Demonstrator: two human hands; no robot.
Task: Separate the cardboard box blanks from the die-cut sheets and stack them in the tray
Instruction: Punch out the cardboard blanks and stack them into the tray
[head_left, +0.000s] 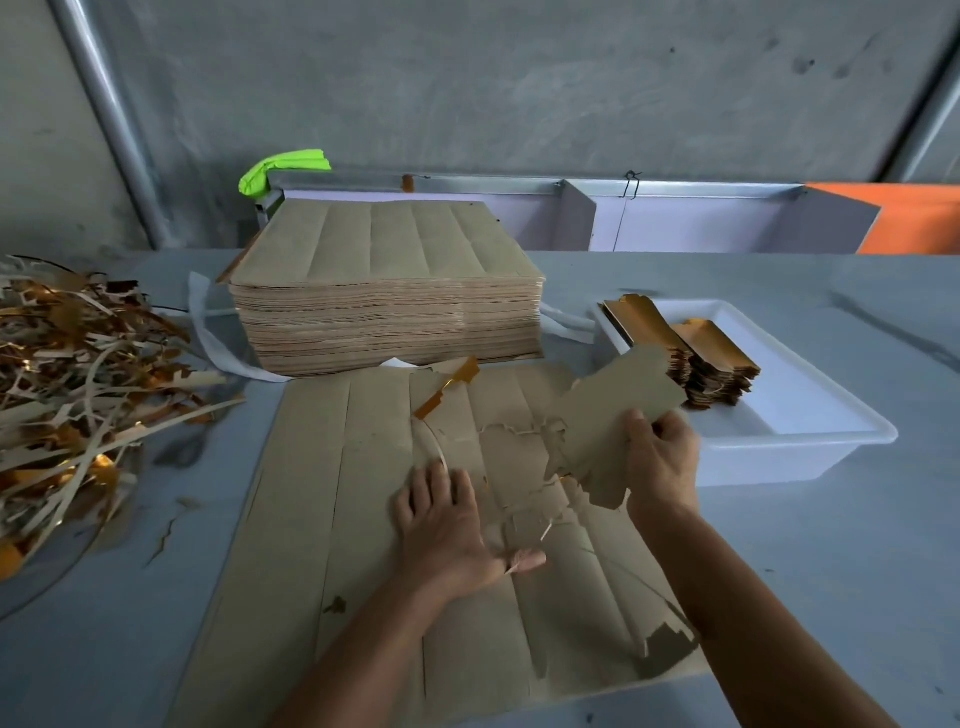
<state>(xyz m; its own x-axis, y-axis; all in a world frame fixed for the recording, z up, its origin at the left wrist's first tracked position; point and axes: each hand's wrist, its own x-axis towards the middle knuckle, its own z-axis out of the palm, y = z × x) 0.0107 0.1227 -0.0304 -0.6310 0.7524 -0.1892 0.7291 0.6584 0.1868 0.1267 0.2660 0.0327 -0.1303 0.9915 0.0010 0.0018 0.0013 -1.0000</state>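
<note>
The right hand (660, 457) grips a freed cardboard blank (613, 421), lifted off the die-cut sheet (363, 519) with its long axis slanting up toward the white tray (810, 436), which lies just to that hand's right. The left hand (447, 525) presses flat, fingers spread, on the sheet on the counter (831, 571), farther from the tray.

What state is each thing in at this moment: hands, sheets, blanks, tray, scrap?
Left hand: flat, pressing the die-cut sheet.
Right hand: grips a torn-out blank, lifted.
Blank: free of the sheet, held tilted.
Die-cut sheet: flat on table, right part torn.
Sheet stack: tall, untouched.
Tray: partly filled.
Stacked blanks: in tray's left end.
Scrap pile: loose, heaped.
</note>
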